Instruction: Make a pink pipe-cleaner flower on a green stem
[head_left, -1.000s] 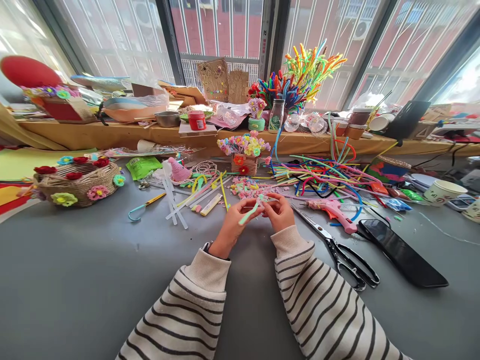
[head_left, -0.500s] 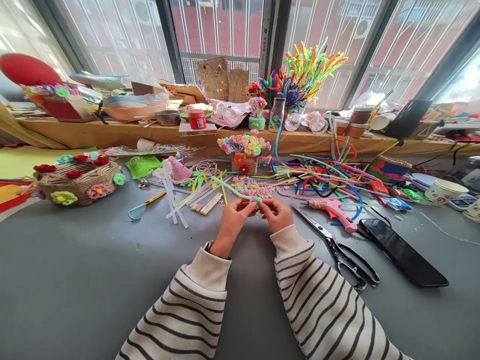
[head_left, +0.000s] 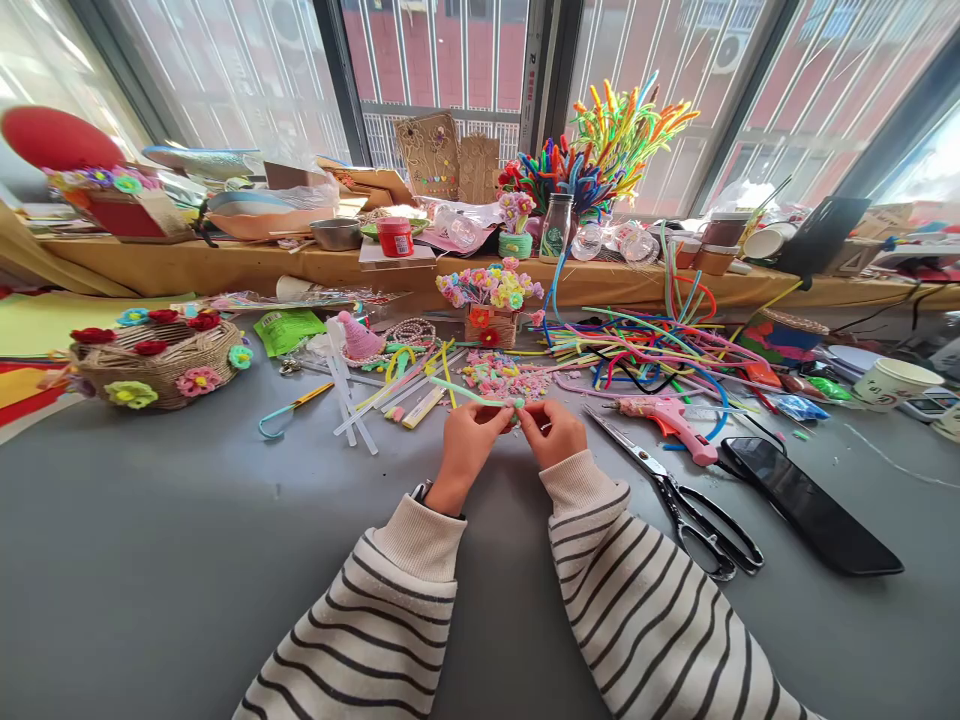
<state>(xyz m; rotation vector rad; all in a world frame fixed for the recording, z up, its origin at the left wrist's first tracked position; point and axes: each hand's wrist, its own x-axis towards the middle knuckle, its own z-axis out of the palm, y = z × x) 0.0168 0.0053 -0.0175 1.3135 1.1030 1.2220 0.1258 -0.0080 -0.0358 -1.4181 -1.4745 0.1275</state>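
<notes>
A mint-green pipe cleaner (head_left: pixel 469 394) is pinched between both hands above the grey table. Its free length sticks out to the left, and its right end is curled into a small loop at the fingertips. My left hand (head_left: pixel 469 440) is closed, thumb and forefinger gripping it beside the curl. My right hand (head_left: pixel 556 432) pinches the curled end from the other side, fingertips almost meeting the left ones. Just behind the hands lies a heap of small pastel pieces (head_left: pixel 504 375). The lower fingers of both hands are partly hidden.
To the right lie scissors (head_left: pixel 660 480), a pink glue gun (head_left: pixel 679 425) and a black phone (head_left: pixel 814 505). Loose coloured pipe cleaners (head_left: pixel 637 350) spread behind them. At left are a flower-trimmed twine basket (head_left: pixel 161 365), a hook-shaped tool (head_left: pixel 296 408) and clear glue sticks (head_left: pixel 349 400).
The pipe cleaner's free length has swung lower and lies flatter to the left. Both hands stay nearly in place, with the fingertips shifted slightly around the curled end.
</notes>
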